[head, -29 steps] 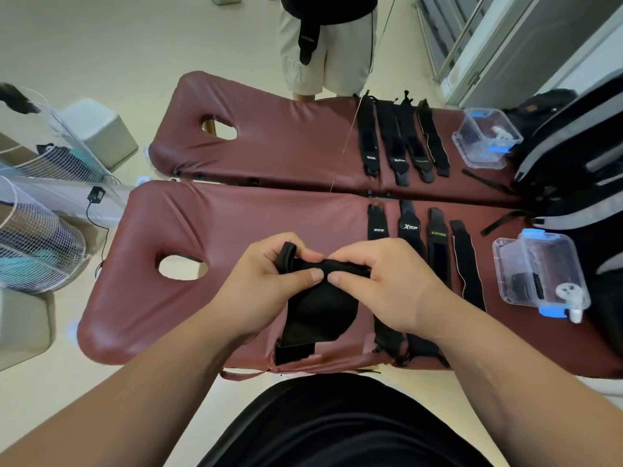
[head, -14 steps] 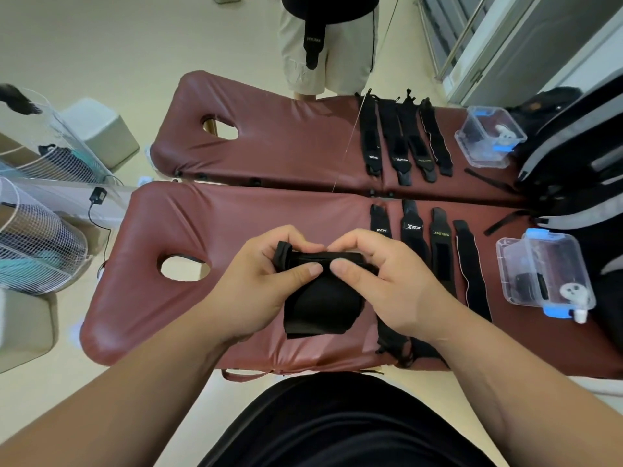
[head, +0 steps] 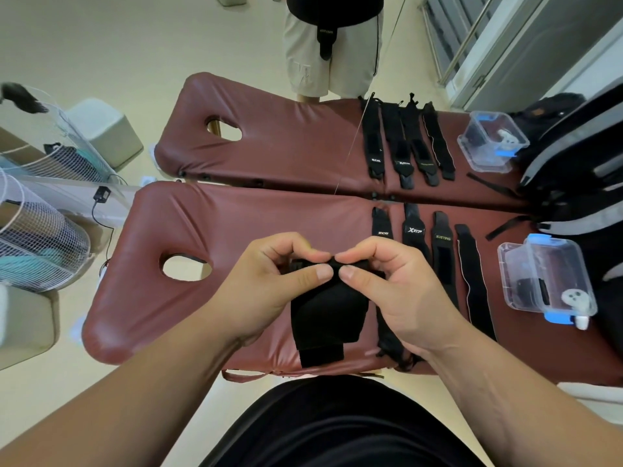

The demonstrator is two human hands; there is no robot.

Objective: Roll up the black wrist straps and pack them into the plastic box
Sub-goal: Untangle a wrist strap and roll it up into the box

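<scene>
Because roll likely starts at strap's top edge, fingers (head: 313, 274) of left hand (head: 266, 288) and right hand (head: 394, 294) curl close together, pinching that edge of black strap (head: 327, 315); tail hangs toward table (head: 202, 230) edge. Four flat straps (head: 442, 261) lie just right, awaiting turn; plastic box (head: 546, 278) sits beyond them.

Wearer's body, seen from the head camera: left hand (head: 269, 294) and right hand (head: 401, 298) bare, thumbnails cut short; left forearm (head: 135, 399) and right forearm (head: 512, 399) bare right to the picture's lower corners; torso in a plain black garment (head: 337, 429), matt and softly creased, showing as a rounded mass between the forearms, just short of the near edge of the bench (head: 202, 224).
</scene>
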